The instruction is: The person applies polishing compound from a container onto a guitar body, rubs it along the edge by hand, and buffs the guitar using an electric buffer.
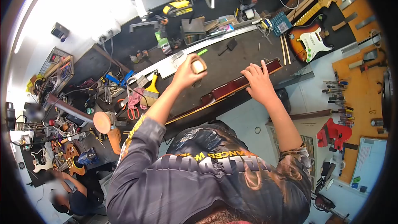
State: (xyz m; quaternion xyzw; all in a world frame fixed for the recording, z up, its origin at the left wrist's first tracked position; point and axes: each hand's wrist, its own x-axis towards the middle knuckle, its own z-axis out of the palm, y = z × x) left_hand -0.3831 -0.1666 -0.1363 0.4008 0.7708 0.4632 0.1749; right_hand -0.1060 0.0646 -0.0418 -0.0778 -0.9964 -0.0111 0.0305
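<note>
A dark red guitar body (226, 90), seen edge-on, lies along the front edge of the dark workbench (215, 64), with a long neck running toward the lower left. My right hand (257, 79) rests on its right part with the fingers spread. Above the bench, left of the body, my left hand (190, 72) is wrapped round a small container with a pale round top (198, 66). What the container holds cannot be made out.
A sunburst electric guitar (309, 41) lies at the back right beside two thin wooden sticks (285, 49). Orange-handled scissors (133, 113), a yellow brush (153, 85) and an orange sander (108, 128) are on the left. Another person (76, 197) sits at the lower left.
</note>
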